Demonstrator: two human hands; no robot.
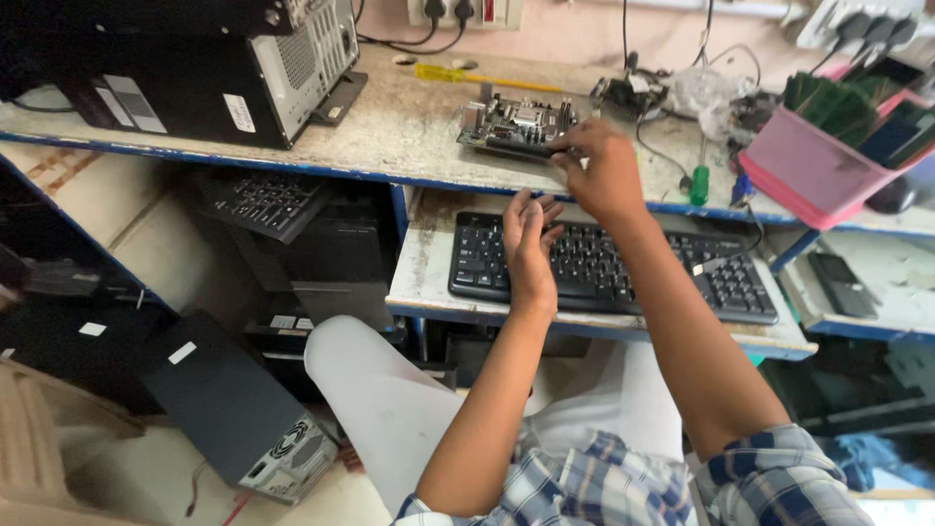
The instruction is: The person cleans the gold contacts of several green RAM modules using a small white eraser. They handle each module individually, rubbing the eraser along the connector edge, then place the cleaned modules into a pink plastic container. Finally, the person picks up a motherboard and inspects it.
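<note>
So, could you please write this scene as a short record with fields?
Right hand: fingers on the near edge of the motherboard
Left hand: open, above the black keyboard, holding nothing
Bench: yellow screwdriver, green screwdriver, pink tray of memory sticks
Far left: computer case

A worn workbench [390, 127] with blue edging stands against a pink wall [575, 29]; a pale floor [146, 477] lies below.
</note>
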